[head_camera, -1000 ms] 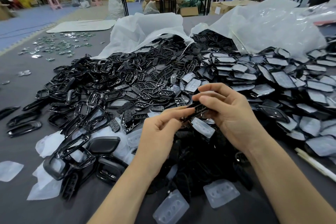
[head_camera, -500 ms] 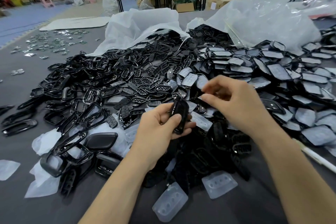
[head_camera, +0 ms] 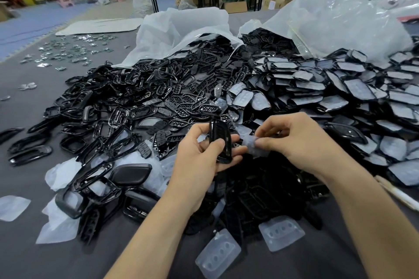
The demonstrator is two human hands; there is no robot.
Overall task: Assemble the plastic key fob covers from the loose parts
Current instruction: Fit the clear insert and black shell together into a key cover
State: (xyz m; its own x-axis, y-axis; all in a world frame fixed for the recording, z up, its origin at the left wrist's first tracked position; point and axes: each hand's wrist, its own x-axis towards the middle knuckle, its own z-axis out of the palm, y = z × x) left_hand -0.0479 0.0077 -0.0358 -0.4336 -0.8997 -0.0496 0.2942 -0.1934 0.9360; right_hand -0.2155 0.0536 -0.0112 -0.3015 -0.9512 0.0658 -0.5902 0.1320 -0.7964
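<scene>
My left hand (head_camera: 199, 156) grips a glossy black key fob frame (head_camera: 221, 142), held upright on its edge between thumb and fingers. My right hand (head_camera: 299, 142) pinches a translucent silicone button pad (head_camera: 254, 145) right beside the frame, close to my left fingertips. Beneath both hands lies a heap of black frames and button inserts (head_camera: 158, 102). Black shells fitted with clear pads (head_camera: 340, 93) are stacked to the right.
Two loose clear pads (head_camera: 281, 232) (head_camera: 218, 253) lie near the front edge of the grey table. White plastic bags (head_camera: 186, 29) spill parts at the back. Small metal pieces (head_camera: 65, 52) are scattered far left. A pale stick (head_camera: 396, 192) lies at the right.
My hands came apart; the left now holds the black frame upright. My right hand reached into the pile and came back pinching a clear pad, bringing it up to the frame.
</scene>
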